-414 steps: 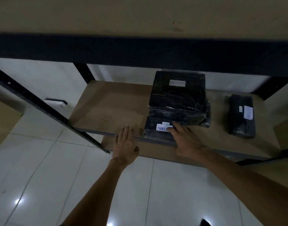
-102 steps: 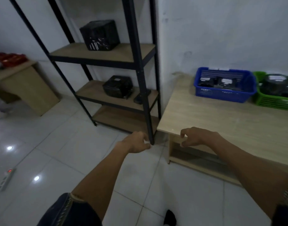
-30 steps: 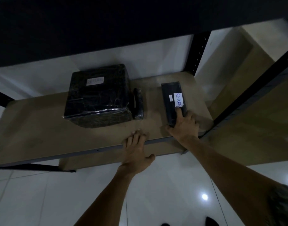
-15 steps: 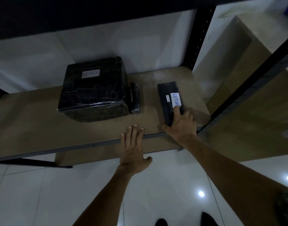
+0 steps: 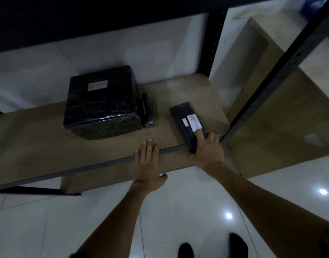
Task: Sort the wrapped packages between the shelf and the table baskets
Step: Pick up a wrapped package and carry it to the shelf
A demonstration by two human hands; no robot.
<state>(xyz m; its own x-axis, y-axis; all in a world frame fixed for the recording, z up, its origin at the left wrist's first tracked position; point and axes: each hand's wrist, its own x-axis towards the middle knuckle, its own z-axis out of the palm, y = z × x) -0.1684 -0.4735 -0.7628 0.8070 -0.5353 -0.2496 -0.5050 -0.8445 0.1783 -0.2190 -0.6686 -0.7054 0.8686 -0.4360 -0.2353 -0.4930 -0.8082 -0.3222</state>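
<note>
A slim black wrapped package (image 5: 186,123) with a white "RETURN" label lies at the right end of the wooden shelf board (image 5: 48,131), its near end over the front edge. My right hand (image 5: 206,149) grips that near end, index finger laid on the label. My left hand (image 5: 148,161) rests flat and open on the shelf's front rail, holding nothing. A large black wrapped box (image 5: 102,101), also labelled "RETURN", sits mid-shelf, with a small black wrapped package (image 5: 148,110) tucked against its right side.
A black metal upright (image 5: 271,84) stands just right of my right hand; another post (image 5: 213,40) is at the back. The upper shelf overhangs the top of the view. A wooden table side (image 5: 271,108) is at right. White tiled floor (image 5: 48,220) lies below.
My right hand has drawn the slim package toward the shelf's front edge. My left hand stays flat on the rail. The view has shifted slightly.
</note>
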